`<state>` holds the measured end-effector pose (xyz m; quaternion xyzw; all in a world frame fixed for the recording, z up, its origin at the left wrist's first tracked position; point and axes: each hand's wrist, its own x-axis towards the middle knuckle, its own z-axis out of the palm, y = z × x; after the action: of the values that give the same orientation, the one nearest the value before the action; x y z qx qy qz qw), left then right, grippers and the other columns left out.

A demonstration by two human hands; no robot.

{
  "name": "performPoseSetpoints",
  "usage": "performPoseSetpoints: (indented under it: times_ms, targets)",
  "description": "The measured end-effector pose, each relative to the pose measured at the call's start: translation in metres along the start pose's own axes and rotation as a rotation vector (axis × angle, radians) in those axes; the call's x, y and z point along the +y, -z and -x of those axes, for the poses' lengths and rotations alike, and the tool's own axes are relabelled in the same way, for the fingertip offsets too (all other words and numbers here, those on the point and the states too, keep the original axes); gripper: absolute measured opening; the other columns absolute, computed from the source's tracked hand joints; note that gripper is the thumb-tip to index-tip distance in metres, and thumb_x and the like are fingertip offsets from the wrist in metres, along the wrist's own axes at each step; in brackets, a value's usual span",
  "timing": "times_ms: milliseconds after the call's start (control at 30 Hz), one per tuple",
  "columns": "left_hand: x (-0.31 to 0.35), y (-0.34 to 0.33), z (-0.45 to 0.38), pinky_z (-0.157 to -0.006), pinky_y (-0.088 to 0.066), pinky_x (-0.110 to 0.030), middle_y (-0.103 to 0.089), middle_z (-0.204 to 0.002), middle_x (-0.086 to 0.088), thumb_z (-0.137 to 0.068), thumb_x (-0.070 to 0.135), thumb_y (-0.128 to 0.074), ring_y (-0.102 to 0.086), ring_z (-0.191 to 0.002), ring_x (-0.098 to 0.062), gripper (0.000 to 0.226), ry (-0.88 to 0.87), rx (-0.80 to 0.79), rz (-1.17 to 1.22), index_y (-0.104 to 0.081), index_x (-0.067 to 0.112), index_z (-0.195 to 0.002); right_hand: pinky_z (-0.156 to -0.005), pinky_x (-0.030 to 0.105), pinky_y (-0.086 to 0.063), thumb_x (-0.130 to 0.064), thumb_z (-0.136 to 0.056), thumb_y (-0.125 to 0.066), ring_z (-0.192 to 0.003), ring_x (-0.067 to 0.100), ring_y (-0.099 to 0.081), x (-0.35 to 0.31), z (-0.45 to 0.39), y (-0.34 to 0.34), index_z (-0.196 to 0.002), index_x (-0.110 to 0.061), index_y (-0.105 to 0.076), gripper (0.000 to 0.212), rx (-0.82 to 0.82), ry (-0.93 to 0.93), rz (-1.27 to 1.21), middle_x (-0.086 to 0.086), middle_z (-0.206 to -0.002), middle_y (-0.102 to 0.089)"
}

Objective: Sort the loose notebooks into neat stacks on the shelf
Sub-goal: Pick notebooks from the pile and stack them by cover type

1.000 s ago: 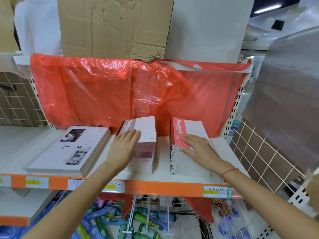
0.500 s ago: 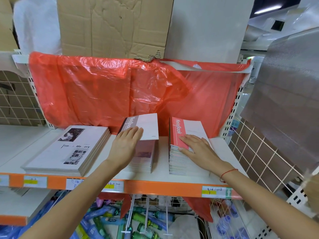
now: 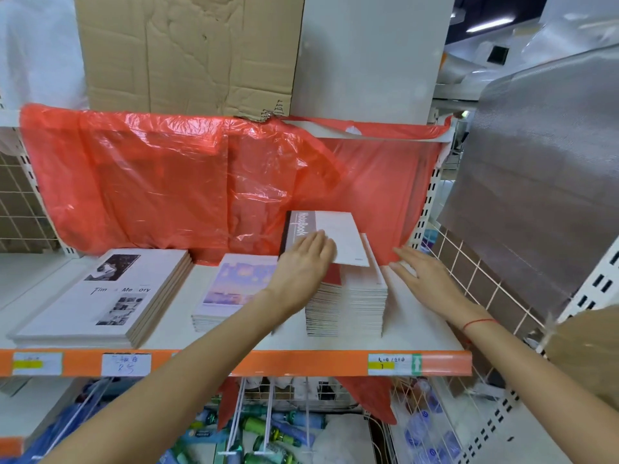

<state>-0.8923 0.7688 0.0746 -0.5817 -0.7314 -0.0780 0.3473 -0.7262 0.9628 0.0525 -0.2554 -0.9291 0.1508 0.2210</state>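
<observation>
Three notebook stacks lie on the white shelf [image 3: 412,333]. My left hand [image 3: 301,262] holds a grey-spined "Notebook" [image 3: 338,236] by its near edge, fingers flat on the cover, thumb hidden. The notebook sits tilted over the tall right stack [image 3: 348,303], whose red cover shows under my hand. The middle stack [image 3: 234,286] has a pastel purple cover on top. A wide black-and-white "Time Memory" stack [image 3: 110,293] lies at the left. My right hand [image 3: 425,272] hovers open just right of the tall stack, touching nothing.
A red plastic sheet [image 3: 160,182] hangs behind the stacks. Cardboard [image 3: 187,51] stands on the shelf above. A wire grid panel [image 3: 485,289] closes the right side. The shelf's orange front strip [image 3: 268,363] carries price tags. Bottles fill the baskets [image 3: 268,430] below.
My left hand lifted the grey notebook off the middle stack and carried it right, over the tall stack. My right hand came off that stack and moved aside to the right.
</observation>
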Motion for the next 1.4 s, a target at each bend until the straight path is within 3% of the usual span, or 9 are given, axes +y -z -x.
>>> performPoseSetpoints:
  times_ms: [67,167,200,300,367,500,633,767,1400]
  targets:
    - [0.013,-0.003,-0.008,-0.074,-0.053,-0.033,-0.067,-0.088,-0.016,-0.073,-0.001,-0.033,-0.066,-0.084,-0.031,0.038,-0.032,-0.081,-0.008,-0.067,0.001,-0.089,-0.112,0.049,-0.027,-0.049,-0.094,-0.040,-0.137,0.020,-0.035,0.011,0.004,0.004,-0.140,-0.018,-0.045,0.055,-0.002,-0.033,0.022,0.006,-0.146,-0.043]
    - [0.028,-0.010,-0.011,-0.065,-0.052,-0.027,-0.065,-0.074,-0.013,-0.067,0.002,-0.026,-0.065,-0.070,-0.029,0.043,-0.041,-0.129,0.044,-0.067,0.003,-0.079,-0.112,0.047,-0.026,-0.042,-0.097,-0.042,-0.138,0.020,-0.034,0.022,0.011,0.006,-0.140,-0.018,-0.045,0.049,0.012,-0.055,0.045,0.006,-0.146,-0.043]
    - [0.032,-0.010,-0.010,-0.070,-0.051,-0.027,-0.065,-0.077,-0.014,-0.069,0.003,-0.024,-0.065,-0.074,-0.030,0.046,-0.020,-0.176,0.070,-0.067,0.001,-0.083,-0.112,0.048,-0.026,-0.040,-0.098,-0.043,-0.138,0.020,-0.034,0.025,0.013,0.006,-0.140,-0.018,-0.045,0.048,0.016,-0.056,0.047,0.006,-0.145,-0.044]
    - [0.034,-0.020,-0.001,-0.102,-0.033,-0.036,-0.053,-0.125,-0.017,-0.086,0.024,-0.020,-0.049,-0.117,-0.031,0.054,-0.020,-0.319,0.093,-0.049,0.000,-0.124,-0.112,0.050,-0.024,-0.044,-0.096,-0.041,-0.138,0.018,-0.033,0.031,0.018,0.004,-0.141,-0.020,-0.043,0.051,-0.001,-0.062,0.056,0.004,-0.146,-0.042]
    - [0.030,-0.023,0.004,-0.105,-0.026,-0.038,-0.047,-0.131,-0.013,-0.077,0.042,-0.002,-0.042,-0.122,-0.028,0.076,-0.051,-0.359,0.118,-0.043,0.004,-0.129,-0.113,0.051,-0.021,-0.043,-0.097,-0.042,-0.140,0.016,-0.031,0.033,0.020,0.003,-0.142,-0.021,-0.042,0.050,-0.007,-0.073,0.054,0.003,-0.148,-0.040]
    - [0.023,-0.030,0.005,-0.107,-0.027,-0.039,-0.046,-0.132,-0.010,-0.080,0.052,0.006,-0.041,-0.124,-0.026,0.083,-0.122,-0.337,0.106,-0.042,0.006,-0.131,-0.114,0.052,-0.019,-0.044,-0.097,-0.040,-0.140,0.014,-0.028,0.033,0.023,-0.001,-0.142,-0.021,-0.041,0.050,-0.023,-0.072,0.065,0.000,-0.149,-0.039]
    - [0.023,-0.029,0.002,-0.108,-0.026,-0.038,-0.044,-0.135,-0.009,-0.089,0.051,0.004,-0.040,-0.126,-0.026,0.077,-0.111,-0.373,0.103,-0.039,0.006,-0.134,-0.113,0.053,-0.020,-0.045,-0.097,-0.041,-0.140,0.014,-0.030,0.033,0.024,-0.006,-0.142,-0.022,-0.042,0.050,-0.027,-0.071,0.048,0.000,-0.148,-0.040]
    - [0.025,-0.030,0.000,-0.108,-0.024,-0.037,-0.043,-0.137,-0.009,-0.102,0.042,-0.022,-0.038,-0.127,-0.026,0.051,-0.091,-0.385,0.135,-0.038,0.006,-0.134,-0.114,0.049,-0.020,-0.045,-0.097,-0.040,-0.140,0.017,-0.031,0.035,0.027,-0.010,-0.142,-0.022,-0.042,0.050,-0.044,-0.083,0.067,0.003,-0.149,-0.038]
    - [0.027,-0.028,-0.007,-0.106,-0.025,-0.035,-0.044,-0.134,-0.008,-0.102,0.042,-0.024,-0.039,-0.126,-0.025,0.047,-0.070,-0.417,0.169,-0.041,0.008,-0.130,-0.116,0.042,-0.019,-0.042,-0.099,-0.039,-0.140,0.015,-0.029,0.027,0.031,-0.009,-0.143,-0.020,-0.040,0.049,-0.089,-0.057,0.097,0.002,-0.150,-0.037]
